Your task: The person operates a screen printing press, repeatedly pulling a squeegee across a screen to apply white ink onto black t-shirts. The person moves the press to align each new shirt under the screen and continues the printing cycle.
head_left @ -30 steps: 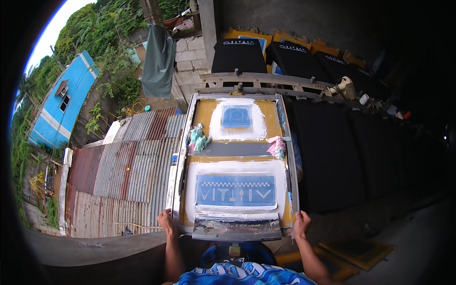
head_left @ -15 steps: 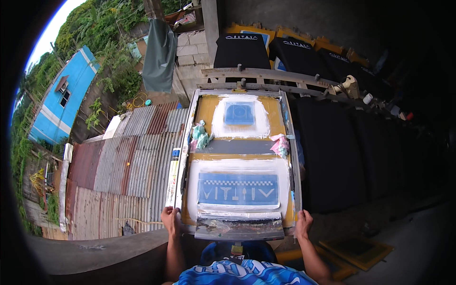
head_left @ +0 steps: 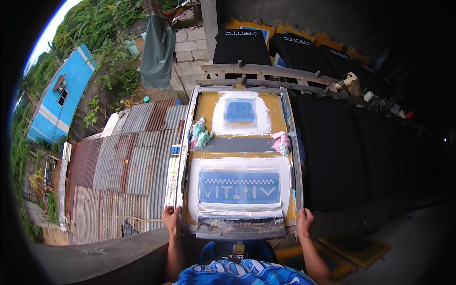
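A screen-printing frame [head_left: 297,185] with yellowish mesh lies in front of me. My left hand [head_left: 172,221] is closed on its near left corner, and my right hand [head_left: 305,222] grips the near right corner. Between them a wide, ink-stained squeegee [head_left: 240,229] rests across the near end. Just beyond it is a blue stencil panel [head_left: 239,194] with pale shapes and a checkered strip, bordered by white ink. Farther up sits a smaller blue panel [head_left: 239,110]. A crumpled green cloth [head_left: 201,135] lies at the frame's left side, a pink one [head_left: 281,143] at its right.
Black cloth-covered boards [head_left: 327,152] stand to the right; more black printed pieces [head_left: 241,47] lie beyond a metal rail [head_left: 266,71]. Yellow frames [head_left: 356,249] lean low at right. A concrete ledge [head_left: 104,251] and corrugated roofs [head_left: 118,161] are at left.
The view has shifted very slightly. Both hands keep their hold on the frame, and the squeegee and cloths stay in place on it.
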The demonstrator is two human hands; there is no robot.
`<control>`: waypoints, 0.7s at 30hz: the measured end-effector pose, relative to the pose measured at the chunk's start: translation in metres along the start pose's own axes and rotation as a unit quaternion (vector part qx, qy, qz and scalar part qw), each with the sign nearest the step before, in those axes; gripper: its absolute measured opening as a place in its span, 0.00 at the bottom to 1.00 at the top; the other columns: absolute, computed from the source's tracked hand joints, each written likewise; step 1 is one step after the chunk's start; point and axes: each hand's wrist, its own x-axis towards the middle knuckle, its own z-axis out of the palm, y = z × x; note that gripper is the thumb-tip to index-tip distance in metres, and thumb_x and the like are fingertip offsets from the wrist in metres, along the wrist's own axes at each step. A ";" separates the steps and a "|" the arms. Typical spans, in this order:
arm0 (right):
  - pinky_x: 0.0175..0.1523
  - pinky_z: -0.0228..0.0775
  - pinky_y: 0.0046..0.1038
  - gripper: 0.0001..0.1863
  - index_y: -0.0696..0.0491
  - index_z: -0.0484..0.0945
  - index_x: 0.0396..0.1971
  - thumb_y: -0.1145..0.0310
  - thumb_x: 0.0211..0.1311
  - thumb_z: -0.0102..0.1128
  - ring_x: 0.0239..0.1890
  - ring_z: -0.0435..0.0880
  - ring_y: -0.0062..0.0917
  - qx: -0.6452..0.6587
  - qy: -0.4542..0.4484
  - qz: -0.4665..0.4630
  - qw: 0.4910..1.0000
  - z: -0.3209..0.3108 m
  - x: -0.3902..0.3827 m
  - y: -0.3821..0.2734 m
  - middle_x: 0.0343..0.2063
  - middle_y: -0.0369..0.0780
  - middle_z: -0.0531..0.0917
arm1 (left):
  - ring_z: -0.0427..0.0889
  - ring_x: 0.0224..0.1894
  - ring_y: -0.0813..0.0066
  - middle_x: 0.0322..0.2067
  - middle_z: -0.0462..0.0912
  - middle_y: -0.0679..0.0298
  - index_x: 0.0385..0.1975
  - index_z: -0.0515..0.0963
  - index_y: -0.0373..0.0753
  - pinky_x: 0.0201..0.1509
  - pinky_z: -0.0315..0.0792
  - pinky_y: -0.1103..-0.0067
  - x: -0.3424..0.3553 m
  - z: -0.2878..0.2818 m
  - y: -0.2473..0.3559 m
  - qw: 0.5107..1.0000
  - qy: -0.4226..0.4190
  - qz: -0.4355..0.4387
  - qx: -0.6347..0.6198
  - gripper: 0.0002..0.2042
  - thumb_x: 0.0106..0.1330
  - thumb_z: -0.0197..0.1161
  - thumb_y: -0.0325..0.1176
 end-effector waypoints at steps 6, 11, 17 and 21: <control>0.35 0.67 0.27 0.14 0.66 0.79 0.37 0.68 0.74 0.55 0.29 0.72 0.18 -0.005 -0.016 0.014 1.000 -0.002 0.004 0.006 0.24 0.37 0.77 | 0.79 0.27 0.75 0.25 0.85 0.59 0.34 0.80 0.26 0.34 0.72 0.76 0.001 -0.001 0.007 0.999 0.001 -0.008 0.039 0.18 0.57 0.73 0.38; 0.35 0.66 0.27 0.15 0.66 0.78 0.34 0.67 0.74 0.55 0.29 0.71 0.17 0.012 -0.010 0.029 0.999 0.001 0.004 0.012 0.23 0.36 0.76 | 0.80 0.27 0.74 0.26 0.85 0.58 0.34 0.80 0.26 0.33 0.73 0.76 0.001 0.001 0.003 0.999 -0.008 0.002 0.035 0.18 0.57 0.74 0.38; 0.34 0.64 0.29 0.15 0.63 0.73 0.29 0.67 0.74 0.53 0.27 0.69 0.19 -0.030 -0.029 0.026 0.999 0.005 0.006 0.019 0.21 0.37 0.72 | 0.76 0.28 0.76 0.25 0.81 0.61 0.35 0.79 0.27 0.31 0.70 0.75 0.005 0.006 -0.007 0.997 0.003 -0.013 0.081 0.22 0.55 0.74 0.43; 0.33 0.63 0.34 0.18 0.62 0.71 0.26 0.65 0.76 0.50 0.26 0.70 0.25 -0.085 -0.073 0.019 0.993 0.000 0.018 0.025 0.20 0.41 0.72 | 0.83 0.29 0.68 0.27 0.85 0.55 0.36 0.80 0.29 0.36 0.75 0.72 0.008 0.004 -0.008 0.996 -0.029 -0.016 0.081 0.18 0.59 0.74 0.39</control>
